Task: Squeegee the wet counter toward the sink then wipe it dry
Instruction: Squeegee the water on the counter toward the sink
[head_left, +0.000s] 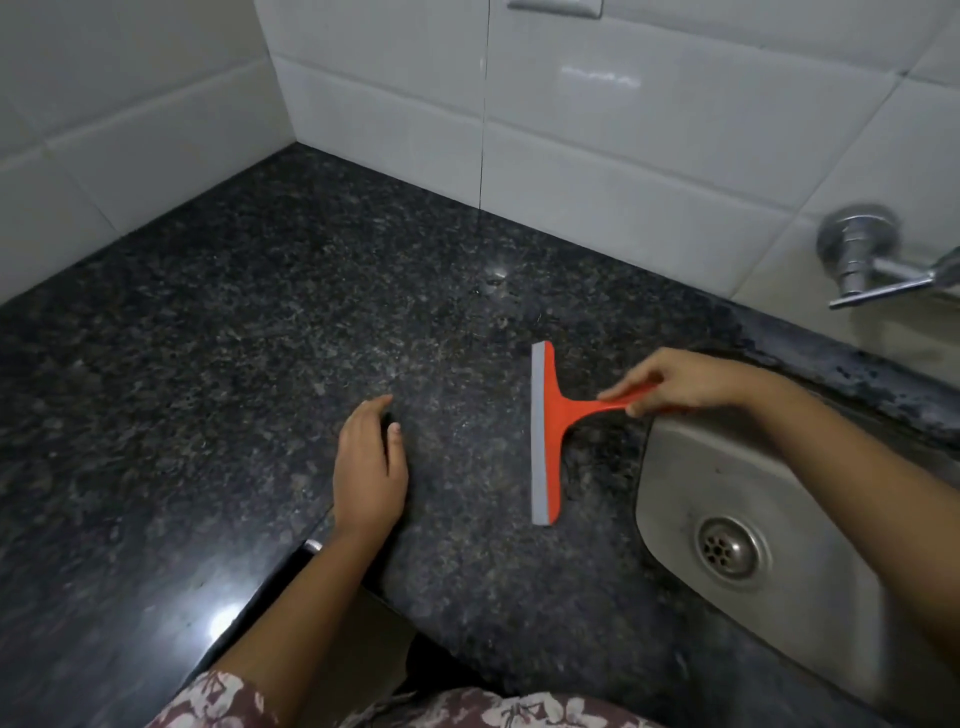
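An orange squeegee with a grey rubber blade lies on the dark speckled granite counter, its blade running front to back just left of the sink. My right hand grips the end of its handle over the sink's upper left corner. My left hand rests flat on the counter to the left of the blade, fingers apart, holding nothing. A few faint wet glints show on the counter behind the squeegee.
White tiled walls close the counter at the back and left. A chrome tap sticks out of the wall above the steel sink, whose drain is visible. The counter's front edge runs below my left wrist.
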